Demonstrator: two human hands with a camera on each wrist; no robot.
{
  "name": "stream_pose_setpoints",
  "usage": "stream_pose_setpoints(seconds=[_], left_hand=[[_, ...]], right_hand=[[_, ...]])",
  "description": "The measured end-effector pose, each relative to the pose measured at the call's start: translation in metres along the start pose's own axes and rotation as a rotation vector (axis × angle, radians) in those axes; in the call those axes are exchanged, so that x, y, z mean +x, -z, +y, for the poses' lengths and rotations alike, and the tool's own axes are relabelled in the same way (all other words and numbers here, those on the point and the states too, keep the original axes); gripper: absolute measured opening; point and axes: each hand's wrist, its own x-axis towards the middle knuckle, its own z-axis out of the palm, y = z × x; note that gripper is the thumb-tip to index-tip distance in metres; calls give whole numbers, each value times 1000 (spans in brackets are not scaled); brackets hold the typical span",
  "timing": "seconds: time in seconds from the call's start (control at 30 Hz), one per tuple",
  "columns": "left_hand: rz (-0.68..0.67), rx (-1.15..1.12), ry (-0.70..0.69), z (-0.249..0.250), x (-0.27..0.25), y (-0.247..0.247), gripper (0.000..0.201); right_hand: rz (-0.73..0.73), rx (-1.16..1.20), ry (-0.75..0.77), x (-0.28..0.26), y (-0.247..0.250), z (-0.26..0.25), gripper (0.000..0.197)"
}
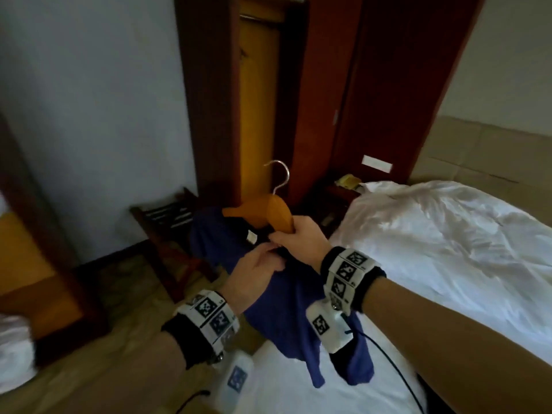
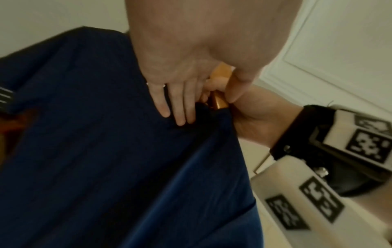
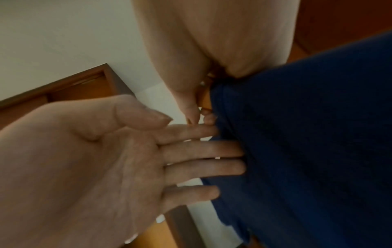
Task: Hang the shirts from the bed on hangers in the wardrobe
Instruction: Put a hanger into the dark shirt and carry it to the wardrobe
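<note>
A wooden hanger (image 1: 268,212) with a metal hook (image 1: 282,174) is held up in front of the open wardrobe (image 1: 260,100). My right hand (image 1: 298,237) grips its near end; the wrist view shows thumb and fingers (image 3: 201,117) around the orange wood (image 3: 205,100). A dark blue shirt (image 1: 283,309) is draped on the hanger and hangs down onto the bed (image 1: 433,249). My left hand (image 1: 257,270) is just below the right one. Its straight fingers (image 2: 180,107) press the shirt (image 2: 106,151) beside the hanger's tip (image 2: 219,102).
A dark wooden luggage rack (image 1: 167,216) stands left of the wardrobe. A nightstand with a yellow phone (image 1: 348,182) sits between the wardrobe and the bed. Brown furniture (image 1: 27,264) fills the left edge. A black cable (image 1: 397,369) lies on the white sheet.
</note>
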Motion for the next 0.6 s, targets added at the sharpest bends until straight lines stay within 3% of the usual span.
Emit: stream_pose_setpoints(seconds=[0.1, 0.2, 0.3, 0.5, 0.6], left_hand=[[37, 81, -5, -22, -20, 61, 49], [258, 266, -48, -40, -41, 121, 47], [474, 253, -63, -50, -54, 196, 37], [649, 545, 32, -71, -111, 320, 27], [775, 651, 119, -86, -134, 373, 39]], right_hand=[[-31, 127, -13, 38, -76, -42, 17], [-167, 202, 16, 60, -151, -98, 21], [-326, 197, 64, 75, -221, -157, 23], [-507, 114, 187, 90, -346, -243, 31], [-553, 108, 214, 95, -406, -277, 32]])
